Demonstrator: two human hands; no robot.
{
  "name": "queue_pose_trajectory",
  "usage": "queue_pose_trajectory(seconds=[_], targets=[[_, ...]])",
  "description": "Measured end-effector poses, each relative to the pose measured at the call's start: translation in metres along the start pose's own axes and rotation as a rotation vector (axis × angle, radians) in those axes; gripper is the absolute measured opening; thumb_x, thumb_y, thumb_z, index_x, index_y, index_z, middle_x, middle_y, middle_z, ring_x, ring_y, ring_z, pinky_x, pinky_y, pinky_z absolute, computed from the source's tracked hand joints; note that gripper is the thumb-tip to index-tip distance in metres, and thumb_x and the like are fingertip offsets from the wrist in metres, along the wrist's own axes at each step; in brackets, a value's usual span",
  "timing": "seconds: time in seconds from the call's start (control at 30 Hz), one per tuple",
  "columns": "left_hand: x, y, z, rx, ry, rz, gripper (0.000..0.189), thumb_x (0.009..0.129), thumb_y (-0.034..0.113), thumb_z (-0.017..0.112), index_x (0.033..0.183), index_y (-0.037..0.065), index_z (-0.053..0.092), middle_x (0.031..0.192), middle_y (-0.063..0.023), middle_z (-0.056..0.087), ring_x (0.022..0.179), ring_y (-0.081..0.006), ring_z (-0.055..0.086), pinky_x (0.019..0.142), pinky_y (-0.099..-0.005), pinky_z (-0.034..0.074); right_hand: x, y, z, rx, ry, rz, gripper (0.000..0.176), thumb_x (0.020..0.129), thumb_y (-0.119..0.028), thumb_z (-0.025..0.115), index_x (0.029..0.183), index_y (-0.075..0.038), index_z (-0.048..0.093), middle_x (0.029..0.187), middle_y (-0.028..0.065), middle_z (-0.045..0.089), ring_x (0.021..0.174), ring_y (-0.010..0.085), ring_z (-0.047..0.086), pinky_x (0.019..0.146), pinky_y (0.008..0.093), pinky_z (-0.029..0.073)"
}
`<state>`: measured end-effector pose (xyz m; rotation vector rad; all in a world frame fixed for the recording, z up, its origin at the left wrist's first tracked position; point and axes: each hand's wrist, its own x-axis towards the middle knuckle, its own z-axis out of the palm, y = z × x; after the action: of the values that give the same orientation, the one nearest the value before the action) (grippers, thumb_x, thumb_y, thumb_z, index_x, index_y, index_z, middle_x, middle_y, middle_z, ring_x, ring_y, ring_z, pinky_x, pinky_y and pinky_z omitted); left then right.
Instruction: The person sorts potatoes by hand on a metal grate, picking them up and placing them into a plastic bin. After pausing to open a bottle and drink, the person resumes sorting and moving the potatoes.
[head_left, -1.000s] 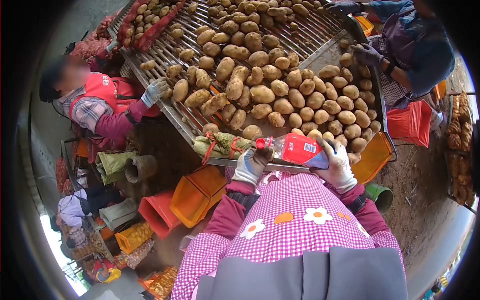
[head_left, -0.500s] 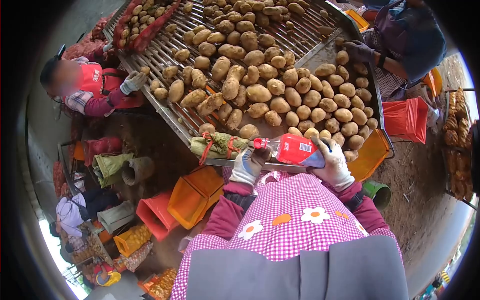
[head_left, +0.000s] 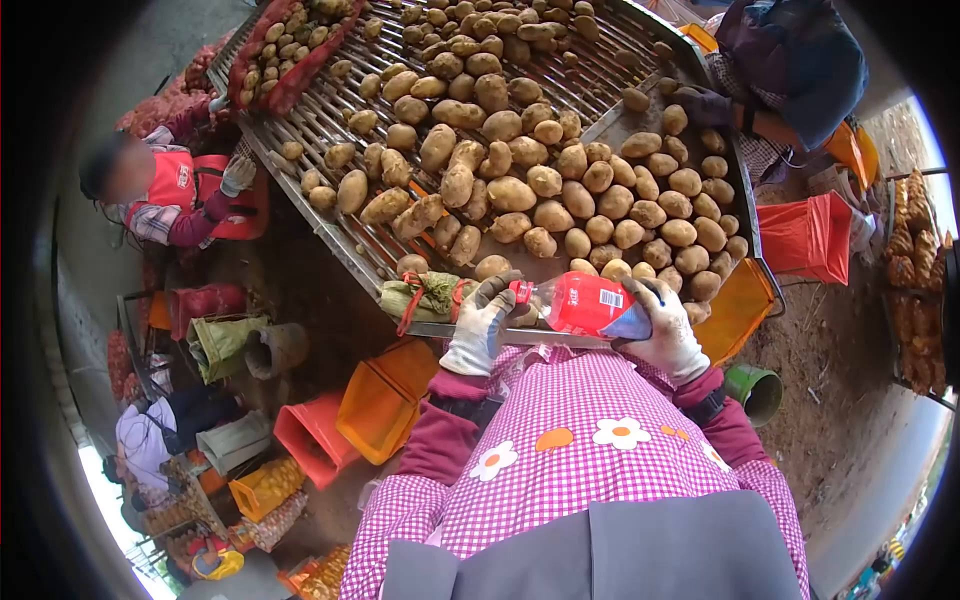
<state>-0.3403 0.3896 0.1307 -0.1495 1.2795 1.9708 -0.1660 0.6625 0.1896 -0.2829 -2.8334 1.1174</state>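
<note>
Where the bottle lies: bottle (head_left: 590, 300) level between both hands, cap (head_left: 520, 291) pointing left.
Right hand (head_left: 668, 335): clamped round the base, likely to steady it.
Left hand (head_left: 480, 325): at the cap end; grip cannot be told.
Writing: red label, white barcode patch; no words legible.
Beyond the hands: potatoes (head_left: 511, 193) on the table (head_left: 612, 122); tied bundle (head_left: 425, 296) beside the left hand.

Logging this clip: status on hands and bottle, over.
Right hand grips bottle, held sideways. Left hand at cap, grip unclear. Potatoes beyond, nothing in the way.
</note>
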Motion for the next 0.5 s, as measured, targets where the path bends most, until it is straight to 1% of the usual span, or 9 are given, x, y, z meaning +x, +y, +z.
queue_pose_trajectory(seconds=[0.07, 0.17, 0.3, 0.37, 0.4, 0.43, 0.5], targets=[[-0.004, 0.010, 0.006, 0.115, 0.024, -0.044, 0.031, 0.106, 0.013, 0.068, 0.134, -0.001, 0.066, 0.119, -0.0099, 0.072, 0.098, -0.0193, 0.074, 0.089, -0.0337, 0.064, 0.000, 0.000, -0.003, -0.004, 0.007, -0.024, 0.101, 0.059, -0.017, 0.097, 0.151, -0.008, 0.055, 0.136, 0.0222, 0.058, 0.127, 0.0437, 0.058, 0.107, 0.0495, 0.049], [-0.012, 0.029, 0.023, 0.316, 0.030, -0.018, 0.030, 0.106, 0.013, 0.067, 0.131, -0.002, 0.067, 0.116, -0.0085, 0.072, 0.098, -0.0169, 0.072, 0.088, -0.0308, 0.063, 0.000, -0.004, -0.012, -0.001, -0.001, -0.035, 0.101, 0.058, -0.014, 0.096, 0.150, -0.007, 0.055, 0.137, 0.0229, 0.058, 0.127, 0.0435, 0.058, 0.108, 0.0491, 0.049], [-0.014, 0.038, 0.028, 0.481, -0.017, 0.028, 0.028, 0.107, 0.015, 0.067, 0.129, -0.003, 0.068, 0.115, -0.0071, 0.072, 0.095, -0.0137, 0.069, 0.088, -0.0280, 0.061, 0.001, -0.005, -0.018, 0.038, -0.002, -0.038, 0.100, 0.056, -0.010, 0.096, 0.148, -0.005, 0.055, 0.137, 0.0234, 0.058, 0.128, 0.0437, 0.059, 0.109, 0.0484, 0.050], [-0.015, 0.043, 0.032, 0.561, -0.026, 0.047, 0.028, 0.107, 0.015, 0.067, 0.128, -0.003, 0.068, 0.114, -0.0063, 0.072, 0.094, -0.0127, 0.067, 0.087, -0.0270, 0.060, 0.000, -0.003, -0.019, 0.064, -0.018, -0.023, 0.100, 0.056, -0.013, 0.096, 0.148, -0.005, 0.055, 0.138, 0.0242, 0.058, 0.128, 0.0444, 0.059, 0.109, 0.0490, 0.049], [-0.014, 0.042, 0.031, 0.579, -0.039, 0.081, 0.028, 0.107, 0.017, 0.068, 0.126, -0.003, 0.069, 0.110, -0.0050, 0.073, 0.093, -0.0117, 0.066, 0.087, -0.0268, 0.057, 0.001, -0.001, -0.019, 0.082, -0.028, -0.014, 0.100, 0.058, -0.016, 0.096, 0.148, -0.006, 0.056, 0.139, 0.0253, 0.058, 0.128, 0.0454, 0.058, 0.110, 0.0497, 0.049], [-0.013, 0.043, 0.030, 0.595, -0.047, 0.092, 0.029, 0.106, 0.018, 0.069, 0.126, -0.003, 0.069, 0.108, -0.0049, 0.073, 0.092, -0.0119, 0.067, 0.086, -0.0269, 0.057, 0.001, 0.000, -0.020, 0.100, -0.038, -0.004, 0.099, 0.060, -0.018, 0.096, 0.149, -0.007, 0.056, 0.140, 0.0264, 0.057, 0.129, 0.0463, 0.058, 0.111, 0.0505, 0.048], [-0.014, 0.045, 0.030, 0.626, -0.060, 0.118, 0.030, 0.106, 0.020, 0.070, 0.124, -0.004, 0.070, 0.104, -0.0046, 0.074, 0.089, -0.0121, 0.069, 0.083, -0.0270, 0.057, 0.001, -0.001, -0.023, 0.118, -0.052, -0.012, 0.099, 0.059, -0.019, 0.095, 0.150, -0.007, 0.056, 0.139, 0.0247, 0.056, 0.129, 0.0452, 0.058, 0.109, 0.0502, 0.049]])
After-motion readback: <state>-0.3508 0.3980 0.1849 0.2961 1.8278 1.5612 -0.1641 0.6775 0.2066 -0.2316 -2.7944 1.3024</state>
